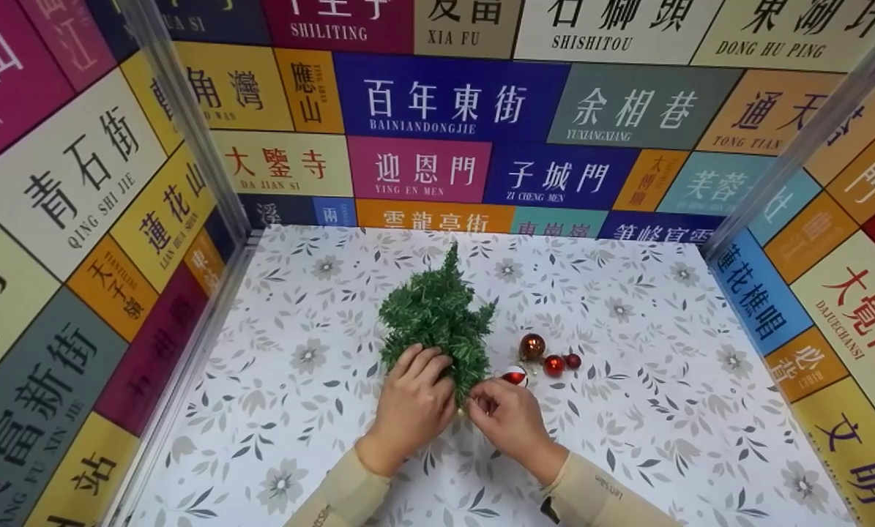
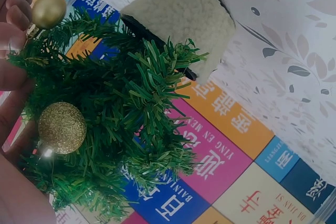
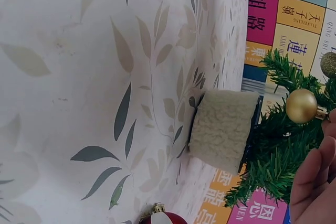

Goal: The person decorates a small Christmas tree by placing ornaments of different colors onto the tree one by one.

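Observation:
A small green artificial Christmas tree (image 1: 437, 307) stands in the middle of the table, its fuzzy cream base (image 3: 223, 127) visible in both wrist views. My left hand (image 1: 415, 399) grips the tree's near left side, fingers over its branches. At the near lower branches, my right hand (image 1: 509, 413) pinches the cap end of a smooth gold Christmas ball (image 3: 302, 106). A glittery gold ball (image 2: 62, 127) hangs among the branches beside my left hand. The exact grip of the left fingertips is hidden by foliage.
Right of the tree lie a copper-coloured ball (image 1: 531, 346), a shiny red ball (image 1: 553, 365), a small dark red ball (image 1: 572, 361) and a red-and-white ball (image 1: 514, 376). Panels with street names (image 1: 448, 99) enclose the flower-patterned table (image 1: 664, 439) at back and sides.

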